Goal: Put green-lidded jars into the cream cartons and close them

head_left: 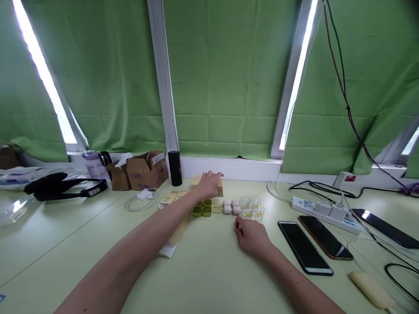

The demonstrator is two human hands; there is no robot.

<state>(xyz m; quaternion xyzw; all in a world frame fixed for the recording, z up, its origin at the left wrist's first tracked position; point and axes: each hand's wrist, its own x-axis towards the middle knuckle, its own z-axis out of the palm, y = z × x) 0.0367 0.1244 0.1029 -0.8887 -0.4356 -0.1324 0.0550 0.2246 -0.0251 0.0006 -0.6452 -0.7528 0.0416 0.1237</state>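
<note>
My left hand [209,184] reaches far forward over a light tan box [220,192], its fingers apart; whether it touches the box is unclear. Below it on the table stand green square cups [202,211], small yellowish pieces [217,208], pale pink-white blocks [231,207] and clear cups with yellow bits inside [252,208]. My right hand [248,234] rests on the table just in front of the clear cups, its fingers curled. Partly hidden under my left forearm lie a tan strip [179,231] and a white sheet [168,250].
Phones [306,247] and a power strip [327,214] with cables are on the right. Cardboard boxes [147,171], a black cylinder [175,168], a white charger with a coiled cable [144,195] and a black strapped device [65,187] stand back left.
</note>
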